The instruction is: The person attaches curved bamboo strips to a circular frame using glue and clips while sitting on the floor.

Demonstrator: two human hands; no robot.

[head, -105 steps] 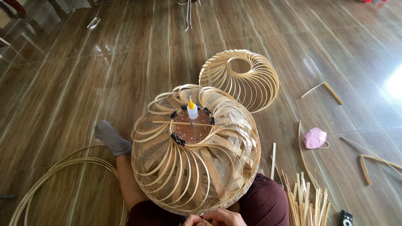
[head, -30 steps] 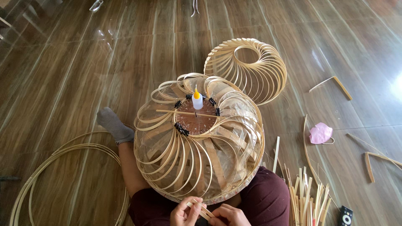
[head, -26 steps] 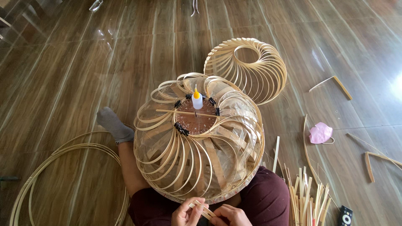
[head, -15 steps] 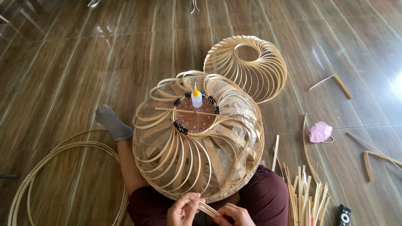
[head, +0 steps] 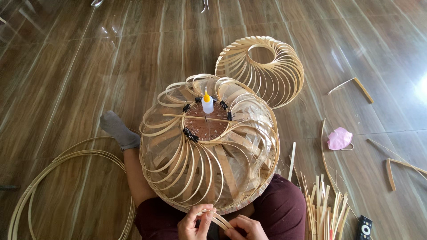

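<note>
The lampshade frame [head: 209,155] is woven of pale, smooth bamboo strips with a faint sheen, as is the second shade [head: 262,69] behind it. The floor [head: 66,66] is glossy, dark wood-grain plank. The glue bottle [head: 207,104] looks like white plastic; the sock [head: 118,131] is matt grey cloth.

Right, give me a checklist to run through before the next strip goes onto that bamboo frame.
1. Strip held by both hands, left hand and right hand: ok.
2. Frame resting steady on the lap: ok.
3. Glue bottle upright on the frame's top: ok.
4. Black clips seated on the inner ring: ok.
5. Spare strips beside the right knee: ok.
6. Glue on the strip's end: cannot tell.
</note>
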